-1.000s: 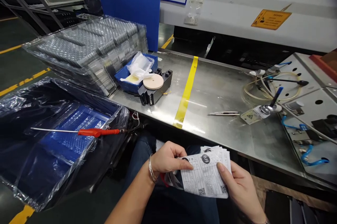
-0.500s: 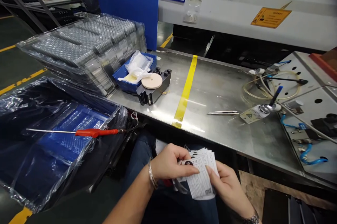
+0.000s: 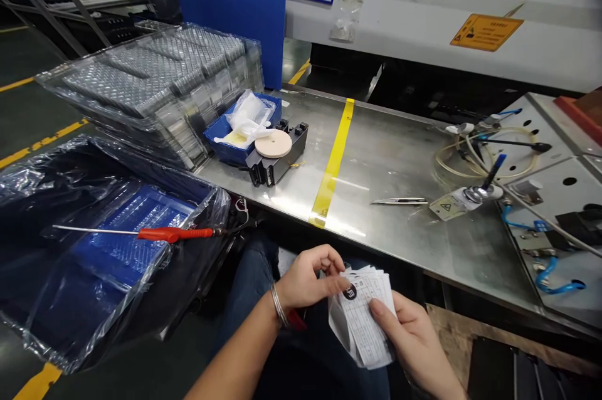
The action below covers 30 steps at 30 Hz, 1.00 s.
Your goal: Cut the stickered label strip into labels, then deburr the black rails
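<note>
A fanned stack of white printed paper slips (image 3: pixel 369 325) is held above my lap, below the bench's front edge. My right hand (image 3: pixel 414 331) grips the slips from the right, its thumb flat on the top one. At their upper left corner, my left hand (image 3: pixel 315 278) has its thumb and fingers closed beside a black round mark on the top slip; the thumb tip is slightly blurred. The lower left slips spread apart from the rest.
Steel bench (image 3: pixel 390 155) carries a utility knife (image 3: pixel 399 201), black fixture (image 3: pixel 286 162) with round beige disc (image 3: pixel 273 143), blue bin (image 3: pixel 226 149) and clear trays (image 3: pixel 155 74). A red air gun (image 3: pixel 174 235) lies over a lined crate at left. Pneumatic equipment (image 3: pixel 559 199) stands right.
My left hand has drawn back a little from the top slip's middle toward its upper left corner. The slips have shifted slightly right and down and spread more at the lower left.
</note>
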Each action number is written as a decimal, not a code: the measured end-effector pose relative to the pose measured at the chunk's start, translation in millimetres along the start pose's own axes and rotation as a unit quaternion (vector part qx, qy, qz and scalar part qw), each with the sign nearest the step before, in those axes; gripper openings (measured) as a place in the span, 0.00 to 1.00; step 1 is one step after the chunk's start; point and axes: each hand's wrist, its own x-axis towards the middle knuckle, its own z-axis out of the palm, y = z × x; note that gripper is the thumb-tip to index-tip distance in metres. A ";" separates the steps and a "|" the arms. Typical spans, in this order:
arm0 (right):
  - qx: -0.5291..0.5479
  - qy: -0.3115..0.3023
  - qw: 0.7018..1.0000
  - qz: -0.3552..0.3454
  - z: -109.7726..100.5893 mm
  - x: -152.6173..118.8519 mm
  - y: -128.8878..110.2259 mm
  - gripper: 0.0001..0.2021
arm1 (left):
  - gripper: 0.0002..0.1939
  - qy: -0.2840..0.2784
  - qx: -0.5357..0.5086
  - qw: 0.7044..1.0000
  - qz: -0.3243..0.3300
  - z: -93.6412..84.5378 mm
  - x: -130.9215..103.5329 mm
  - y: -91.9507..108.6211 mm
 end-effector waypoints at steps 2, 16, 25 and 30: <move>0.023 0.009 1.000 -0.001 -4.9 -4.1 0.8 0.14 | 0.26 -0.073 -0.056 0.996 0.005 -7.7 6.3 -11.3; 0.189 0.300 0.935 0.028 -18.5 4.2 11.3 0.18 | 0.24 -0.040 -0.139 0.983 -0.114 -16.3 -17.4 -1.1; -0.043 0.095 0.994 -0.039 -7.7 10.3 5.5 0.15 | 0.21 -0.097 -0.095 0.987 -0.089 -10.5 -16.2 11.2; -0.013 0.010 1.000 -0.027 2.4 7.0 2.6 0.18 | 0.18 0.011 0.048 0.995 -0.092 -2.3 -7.4 10.4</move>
